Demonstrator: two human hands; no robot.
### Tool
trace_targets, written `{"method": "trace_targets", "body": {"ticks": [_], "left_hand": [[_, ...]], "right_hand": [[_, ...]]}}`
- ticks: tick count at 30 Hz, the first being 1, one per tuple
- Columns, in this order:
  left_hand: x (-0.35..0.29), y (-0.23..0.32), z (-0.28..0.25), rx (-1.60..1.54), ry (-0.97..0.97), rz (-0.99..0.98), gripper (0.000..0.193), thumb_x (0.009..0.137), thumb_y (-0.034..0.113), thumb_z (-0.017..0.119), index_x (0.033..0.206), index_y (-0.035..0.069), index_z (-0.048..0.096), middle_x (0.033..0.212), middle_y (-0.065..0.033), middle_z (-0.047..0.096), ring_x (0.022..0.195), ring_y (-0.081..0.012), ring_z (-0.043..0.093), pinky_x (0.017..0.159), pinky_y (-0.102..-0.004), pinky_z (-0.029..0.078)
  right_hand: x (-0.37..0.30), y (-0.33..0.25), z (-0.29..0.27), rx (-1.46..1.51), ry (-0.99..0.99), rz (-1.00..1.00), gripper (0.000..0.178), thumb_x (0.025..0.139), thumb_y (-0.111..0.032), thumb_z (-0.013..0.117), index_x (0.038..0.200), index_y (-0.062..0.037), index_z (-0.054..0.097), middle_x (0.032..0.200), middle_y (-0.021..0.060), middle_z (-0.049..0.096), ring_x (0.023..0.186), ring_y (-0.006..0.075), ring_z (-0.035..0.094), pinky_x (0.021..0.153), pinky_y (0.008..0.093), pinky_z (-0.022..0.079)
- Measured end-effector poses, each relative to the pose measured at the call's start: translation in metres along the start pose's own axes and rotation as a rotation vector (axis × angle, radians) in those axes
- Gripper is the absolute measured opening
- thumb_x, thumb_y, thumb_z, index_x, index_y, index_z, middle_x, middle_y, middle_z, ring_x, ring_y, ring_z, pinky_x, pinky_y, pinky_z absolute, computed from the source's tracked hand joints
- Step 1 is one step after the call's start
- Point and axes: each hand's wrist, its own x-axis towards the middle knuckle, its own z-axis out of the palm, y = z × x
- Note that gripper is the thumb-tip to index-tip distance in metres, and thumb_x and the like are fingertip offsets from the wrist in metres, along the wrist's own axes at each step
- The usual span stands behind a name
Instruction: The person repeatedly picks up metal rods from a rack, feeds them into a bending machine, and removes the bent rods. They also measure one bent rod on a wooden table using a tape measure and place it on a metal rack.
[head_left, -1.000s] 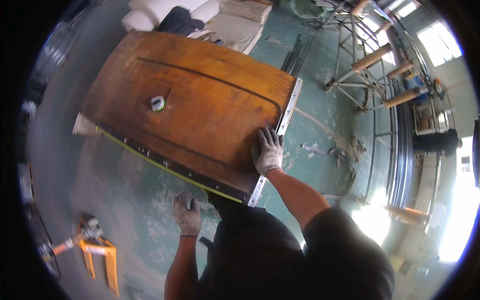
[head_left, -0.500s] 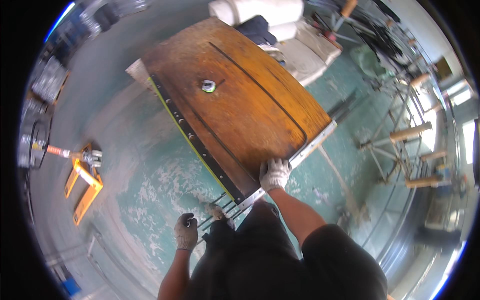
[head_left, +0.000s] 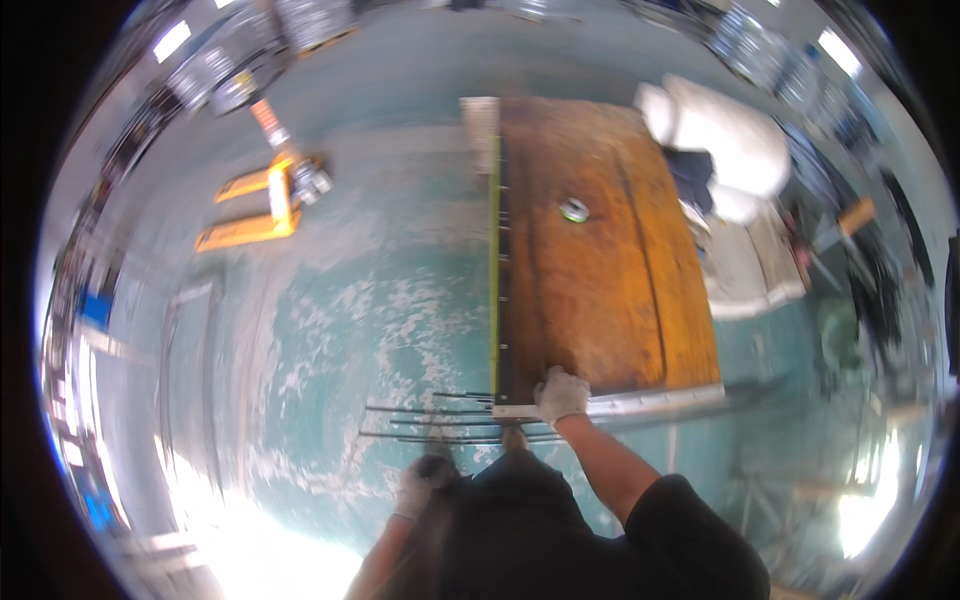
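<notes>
A worn brown wooden tabletop (head_left: 600, 300) stands in front of me. My gloved right hand (head_left: 563, 395) rests on its near edge, fingers laid over the wood beside a pale metal strip (head_left: 655, 400). Low beside my leg hangs my gloved left hand (head_left: 418, 487), touching nothing I can make out; motion smears its dark fingertips. A small tape measure (head_left: 574, 210) lies on the wood, away from both hands. Down the left side runs a dark strip (head_left: 505, 290) with a yellow-green edge. Several thin dark rods (head_left: 420, 437) stick out under the near left corner.
On the far left, a yellow pallet jack (head_left: 262, 215) stands on the worn green floor (head_left: 380, 330). White rolls (head_left: 725, 140) and a pale cushioned seat (head_left: 750, 265) adjoin the table's right side, with dark cloth (head_left: 690, 178) between. Wrapped goods (head_left: 310, 20) stand at the back.
My view has swung left, so the table now appears straighter and farther right. The left hand has come in closer to my leg. My right hand stays on the table's near edge.
</notes>
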Motion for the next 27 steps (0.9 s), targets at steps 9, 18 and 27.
{"method": "trace_targets", "body": {"ticks": [9,18,27], "left_hand": [[-0.136,-0.129,-0.074,-0.051,0.621,-0.225,0.024,0.104,0.024,0.079,0.119,0.007,0.084,0.114,-0.0177,0.086,0.108,-0.0311,0.084,0.097,-0.0412,0.063],[-0.367,-0.327,-0.112,-0.289,0.767,-0.675,0.034,0.104,0.032,0.075,0.121,0.004,0.083,0.118,-0.0206,0.084,0.114,-0.0410,0.080,0.100,-0.0456,0.062],[-0.403,-0.364,-0.304,-1.388,1.065,-0.272,0.033,0.113,0.019,0.070,0.132,-0.007,0.074,0.119,-0.0154,0.079,0.099,-0.0230,0.076,0.090,-0.0383,0.062]], "right_hand": [[0.083,0.009,0.026,-0.206,-0.050,0.112,0.033,0.102,-0.032,0.071,0.116,-0.0095,0.090,0.122,0.0160,0.087,0.113,0.0345,0.084,0.092,0.0503,0.067],[0.060,-0.154,-0.135,0.310,0.856,-0.087,0.046,0.112,-0.043,0.060,0.116,-0.0058,0.086,0.113,0.0113,0.086,0.098,0.0265,0.082,0.083,0.0411,0.066],[-0.342,-0.600,-0.076,1.186,-0.026,-0.803,0.025,0.102,-0.012,0.081,0.118,0.0049,0.072,0.116,0.0140,0.077,0.092,0.0235,0.071,0.086,0.0404,0.060]]}}
